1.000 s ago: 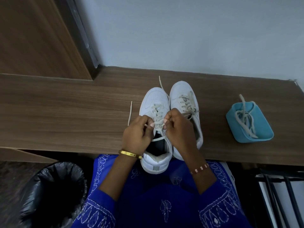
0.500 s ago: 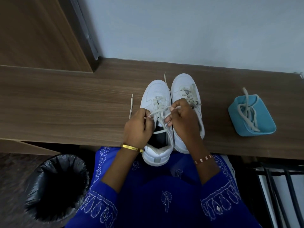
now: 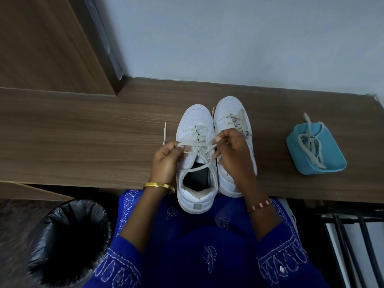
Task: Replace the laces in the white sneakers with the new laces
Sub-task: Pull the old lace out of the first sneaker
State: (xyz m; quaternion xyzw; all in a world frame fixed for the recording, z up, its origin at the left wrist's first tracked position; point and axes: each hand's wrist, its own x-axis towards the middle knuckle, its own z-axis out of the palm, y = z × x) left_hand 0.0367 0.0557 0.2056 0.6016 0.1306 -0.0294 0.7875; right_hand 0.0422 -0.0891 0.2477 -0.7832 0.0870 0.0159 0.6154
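Fingers of left hand (image 3: 166,161) and right hand (image 3: 232,154) pinch the lace (image 3: 197,144) across the left sneaker (image 3: 196,154), frame centre, on the worktop (image 3: 83,142). Step: likely unlacing. Next: draw the lace from the eyelets.

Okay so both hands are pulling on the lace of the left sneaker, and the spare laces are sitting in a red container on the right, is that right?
Not quite: the container holding the spare laces is light blue, not red, as the head view shows. The rest stands: the left hand and right hand both pinch the lace of the left sneaker.
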